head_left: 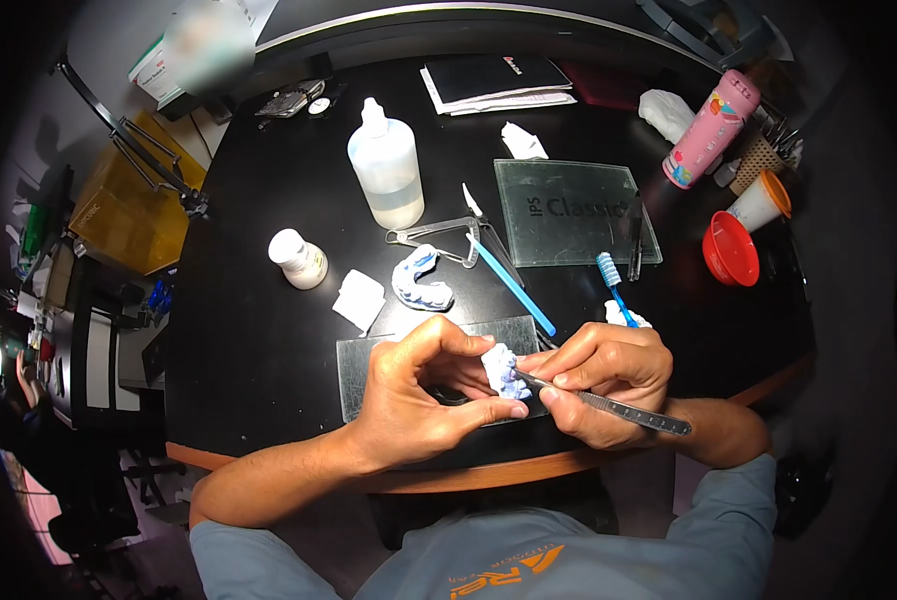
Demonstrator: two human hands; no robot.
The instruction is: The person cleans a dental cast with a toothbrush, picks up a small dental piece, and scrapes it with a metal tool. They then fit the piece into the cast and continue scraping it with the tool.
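Observation:
My left hand (409, 395) is closed around a small white and bluish dental cast (502, 368), gripped between thumb and fingertips above the near edge of the table. Pinched like a pen in my right hand (614, 375) is a scalpel (637, 412) with a flat metal handle and ruler marks. Its tip meets the right side of the cast, and the blade itself is too small to make out. A horseshoe-shaped dental cast (431, 294) lies beyond my left hand. Under both hands sits a dark glass slab (354, 370).
Around the black table (239, 390) stand a squeeze bottle (387, 175), small white bottle (299, 260), crumpled tissue (359, 300), blue-handled tool (514, 285), toothbrush (614, 285) and glass plate (569, 215). To the right are a red bowl (731, 250), paper cup (764, 202) and pink flask (711, 130).

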